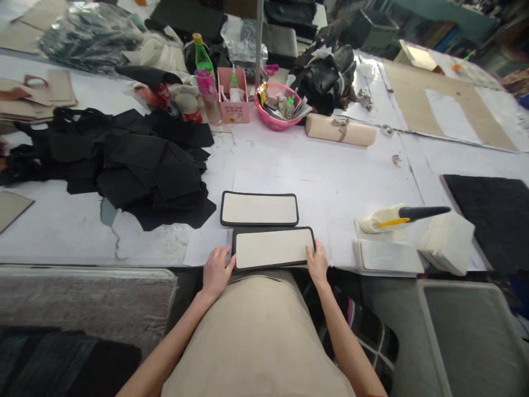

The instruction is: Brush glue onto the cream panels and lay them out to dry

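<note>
A white table (347, 176) spans the scene. On its left lies a black pile (136, 160) of flat pieces; at the right, a dark sheet (496, 215). The near panel (273, 248), pale with a black rim, is at the table's near edge, in the middle. Just beyond it lies the far panel (259, 208), of the same make (I cannot tell whether their rims touch). Farther off are a tied roll (359, 132) and, left of it, a pink basin (276, 122) of small items. Right of the panels sits a white stack (388, 256). The left hand (217, 271) holds the near panel's left end; the right hand (317, 263) holds its right end, thumb on top.
</note>
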{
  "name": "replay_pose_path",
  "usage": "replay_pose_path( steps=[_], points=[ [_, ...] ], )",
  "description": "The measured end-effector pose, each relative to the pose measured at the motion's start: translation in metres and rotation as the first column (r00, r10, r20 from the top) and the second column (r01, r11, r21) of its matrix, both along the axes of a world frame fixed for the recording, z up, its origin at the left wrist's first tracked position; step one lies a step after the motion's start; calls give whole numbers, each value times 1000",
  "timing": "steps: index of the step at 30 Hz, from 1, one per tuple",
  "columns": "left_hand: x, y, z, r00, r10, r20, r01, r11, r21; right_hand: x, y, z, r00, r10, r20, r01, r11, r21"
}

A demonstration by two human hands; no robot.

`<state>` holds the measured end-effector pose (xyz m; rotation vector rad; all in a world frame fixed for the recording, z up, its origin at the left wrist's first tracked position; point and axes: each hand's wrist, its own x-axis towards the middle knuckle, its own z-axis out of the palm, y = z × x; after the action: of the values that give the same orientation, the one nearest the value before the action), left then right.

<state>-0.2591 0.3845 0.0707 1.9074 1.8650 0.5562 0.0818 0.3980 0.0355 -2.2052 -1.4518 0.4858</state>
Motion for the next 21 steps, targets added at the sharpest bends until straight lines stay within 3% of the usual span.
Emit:
replay_pose_path(
  steps=[3, 10, 14, 18, 21],
  points=[
    [-1, -4, -1, 999, -2, 43, 5, 997, -74, -3, -5, 0, 997, -45, -69, 46, 999, 8],
    [2, -4, 3, 993, 48, 104, -46, 999, -25, -17, -7, 14, 958, -117, -262, 153, 981, 120],
    [2, -4, 5, 964, 154, 215, -131, 984, -117, -18, -7, 20, 908, -236, -347, 287, 952, 104],
    [4, -1, 3, 945, 223, 237, -167, 957, -235, -14, -5, 20, 901, -289, -323, 349, 926, 144],
    [8, 1, 6, 859, 328, 393, -194, 919, -344, -15, -7, 21, 889, -298, -347, 369, 916, 159]
  ],
)
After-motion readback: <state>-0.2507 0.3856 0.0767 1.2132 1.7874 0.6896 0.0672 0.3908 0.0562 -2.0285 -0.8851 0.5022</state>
